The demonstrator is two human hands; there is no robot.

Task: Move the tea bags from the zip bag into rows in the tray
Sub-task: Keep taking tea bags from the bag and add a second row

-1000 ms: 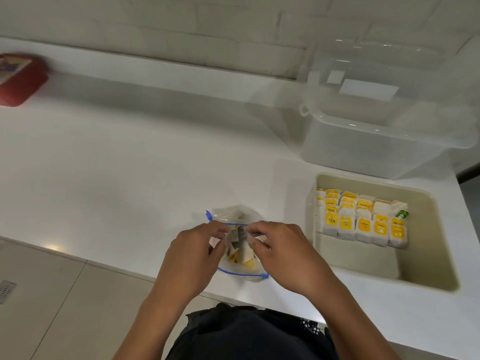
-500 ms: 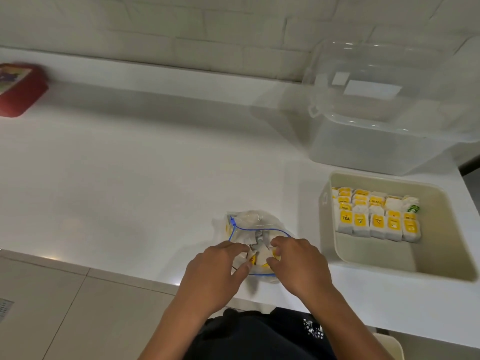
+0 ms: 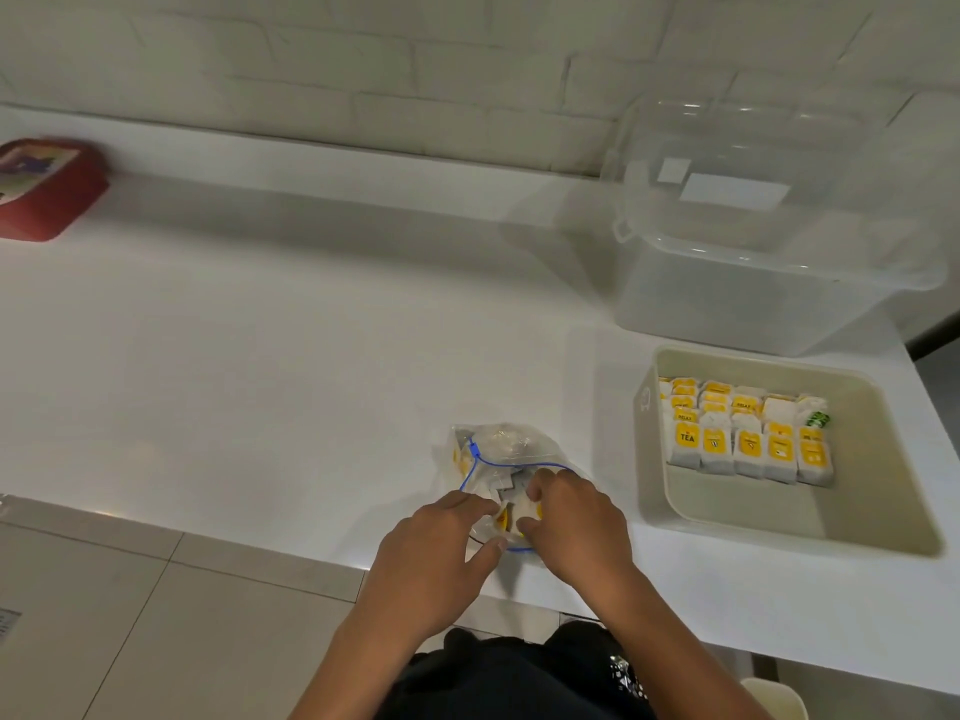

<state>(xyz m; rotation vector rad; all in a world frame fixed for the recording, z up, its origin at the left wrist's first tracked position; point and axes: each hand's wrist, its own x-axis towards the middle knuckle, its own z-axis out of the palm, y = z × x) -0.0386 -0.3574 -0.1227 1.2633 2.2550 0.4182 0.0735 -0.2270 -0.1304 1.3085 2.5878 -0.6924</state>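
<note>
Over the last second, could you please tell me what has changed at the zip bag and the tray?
Both hands have sunk deeper into the zip bag: the left hand and the right hand now pinch the tea bags near its blue rim, lower than a second ago. Nothing has come out yet. The tray, its rows and the clear box are unchanged.

The zip bag point(image 3: 498, 449) is thin, see-through, crinkly plastic. Right of it, the tray point(image 3: 779, 522) is smooth, dull cream plastic, with paper tea bags point(image 3: 748, 433) inside. Behind the tray, the big box point(image 3: 753, 283) is clear, shiny plastic. The counter point(image 3: 260, 356) is smooth, white and glossy.
</note>
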